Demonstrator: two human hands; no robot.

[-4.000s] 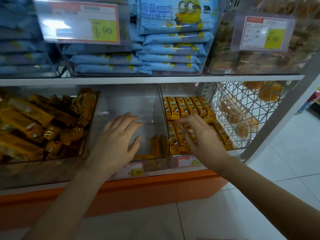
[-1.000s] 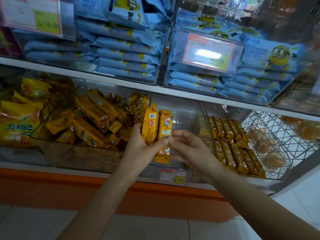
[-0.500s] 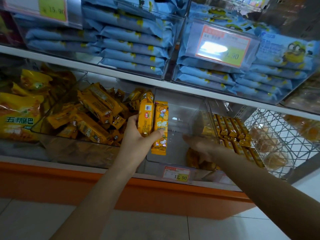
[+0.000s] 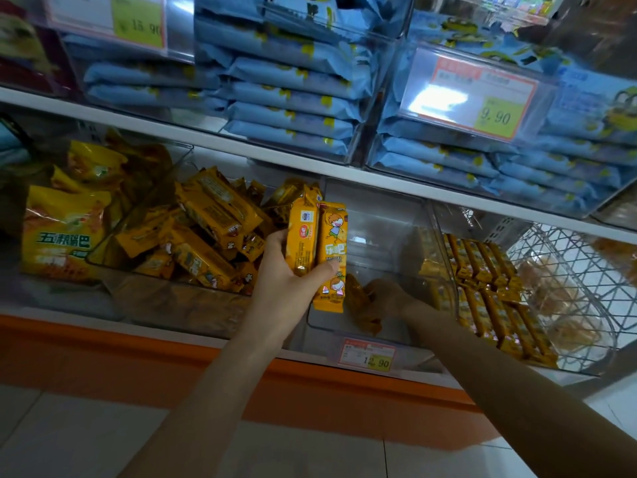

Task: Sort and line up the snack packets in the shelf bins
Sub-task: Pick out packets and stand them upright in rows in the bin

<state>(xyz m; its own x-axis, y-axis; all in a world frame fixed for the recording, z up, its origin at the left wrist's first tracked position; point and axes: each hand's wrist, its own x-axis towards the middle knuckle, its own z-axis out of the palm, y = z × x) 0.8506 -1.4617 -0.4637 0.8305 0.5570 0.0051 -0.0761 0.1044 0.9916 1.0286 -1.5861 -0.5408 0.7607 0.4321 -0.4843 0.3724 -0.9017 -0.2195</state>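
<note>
On the lower shelf, at the left, a heap of loose packets (image 4: pixel 203 232) is being carried by the left bin (image 4: pixel 172 301), tumbled at every angle. Just beside it, two orange packets (image 4: pixel 331 236) are being held upright and side by side by the left hand (image 4: pixel 286 274), with the fingers wrapped behind and the thumb pressed across their fronts. They are being held in front of the join between that bin and the middle bin (image 4: pixel 382 229).

The middle bin, it is judged, is the one being filled. Only a few packets (image 4: pixel 362 312) are lying at its front, and they are being touched by the right hand (image 4: pixel 387 294), which is being reached down inside. The fingers are being blurred by the clear wall, so it cannot be told whether a packet is being pinched or merely nudged. Further right, the pattern is being shown by the neat rows (image 4: pixel 482 281), with packets set close together and facing one way.

For the step to be done well, the packet below is best stood on edge and pressed against its neighbour before anything more is being added. The held pair is best handed across one at a time, with the printed faces turned alike. Care is being called for, since slick wrappers are easily toppled in a nearly bare bin.
</note>
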